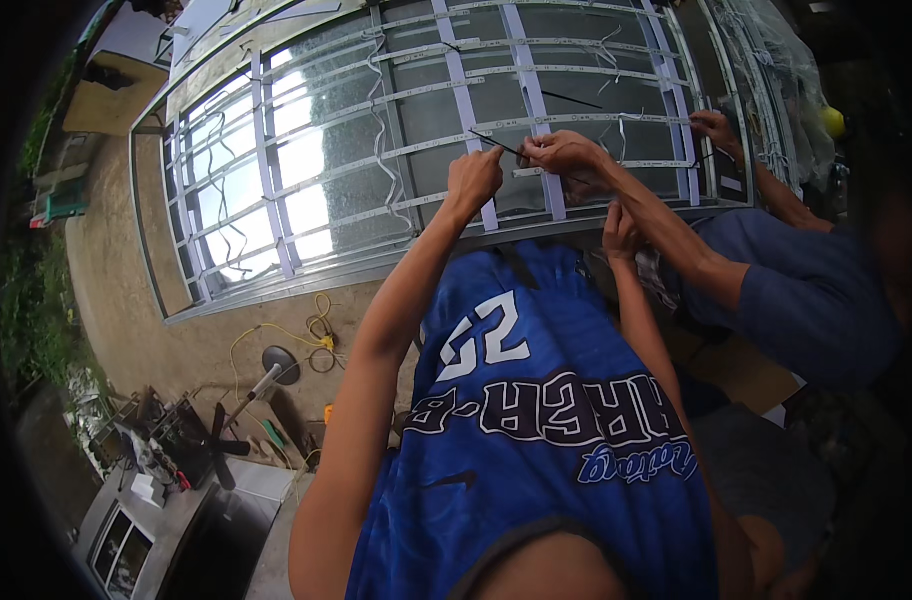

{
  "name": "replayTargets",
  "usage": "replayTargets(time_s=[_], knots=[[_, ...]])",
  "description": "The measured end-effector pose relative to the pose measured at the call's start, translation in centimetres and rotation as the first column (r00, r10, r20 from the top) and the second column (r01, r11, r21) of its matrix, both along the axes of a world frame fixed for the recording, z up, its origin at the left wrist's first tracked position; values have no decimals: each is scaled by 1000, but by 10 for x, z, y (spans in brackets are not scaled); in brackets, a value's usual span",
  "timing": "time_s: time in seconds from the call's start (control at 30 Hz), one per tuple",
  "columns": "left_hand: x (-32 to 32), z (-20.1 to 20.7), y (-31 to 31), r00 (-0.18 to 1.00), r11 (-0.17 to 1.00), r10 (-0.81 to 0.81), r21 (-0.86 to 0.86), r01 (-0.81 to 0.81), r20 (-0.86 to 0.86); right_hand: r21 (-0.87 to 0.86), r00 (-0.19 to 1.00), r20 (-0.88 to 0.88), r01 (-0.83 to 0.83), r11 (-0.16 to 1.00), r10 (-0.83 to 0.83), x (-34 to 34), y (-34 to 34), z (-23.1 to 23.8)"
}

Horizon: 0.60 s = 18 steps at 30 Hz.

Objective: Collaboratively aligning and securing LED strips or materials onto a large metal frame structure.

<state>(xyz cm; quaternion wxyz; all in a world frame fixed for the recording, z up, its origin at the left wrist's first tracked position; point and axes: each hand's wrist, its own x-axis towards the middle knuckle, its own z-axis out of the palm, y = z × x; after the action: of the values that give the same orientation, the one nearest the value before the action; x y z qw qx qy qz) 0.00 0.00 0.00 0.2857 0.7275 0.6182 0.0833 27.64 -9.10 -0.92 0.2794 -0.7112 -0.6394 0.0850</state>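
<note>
My left hand (pixel 476 182) pinches a thin black cable tie (pixel 486 137) over white strips crossing a metal frame (pixel 306 272). The tie's other end reaches toward a co-worker's hand (pixel 561 153), whose fingers are pinched at a light vertical strip (pixel 526 80). My right hand (pixel 622 235) is curled near the frame's close edge, partly behind the co-worker's forearm; what it holds, if anything, is hidden. Another loose black cable tie (pixel 573 100) lies across the frame. The co-worker's other hand (pixel 714 130) rests at the frame's right side.
White wires (pixel 381 130) hang loosely along the strips. Clear plastic sheeting (pixel 776 80) covers things at the right. On the ground at left are a yellow cord (pixel 321 330), a pedestal fan (pixel 219 445) and a grey machine-like box (pixel 126 540). The co-worker in dark blue (pixel 796 290) leans in close at my right.
</note>
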Motion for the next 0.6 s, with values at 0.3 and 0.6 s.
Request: replayTargets(time_s=[0.3,0.6], knots=[[24,-52,28,893,882,-377,197,427,-248,-28,974,225,-19,999,25,-10,8,39],[25,-5,9,999,973,11,232,-18,32,-181,976,215,4,983,35,-10,11,52]])
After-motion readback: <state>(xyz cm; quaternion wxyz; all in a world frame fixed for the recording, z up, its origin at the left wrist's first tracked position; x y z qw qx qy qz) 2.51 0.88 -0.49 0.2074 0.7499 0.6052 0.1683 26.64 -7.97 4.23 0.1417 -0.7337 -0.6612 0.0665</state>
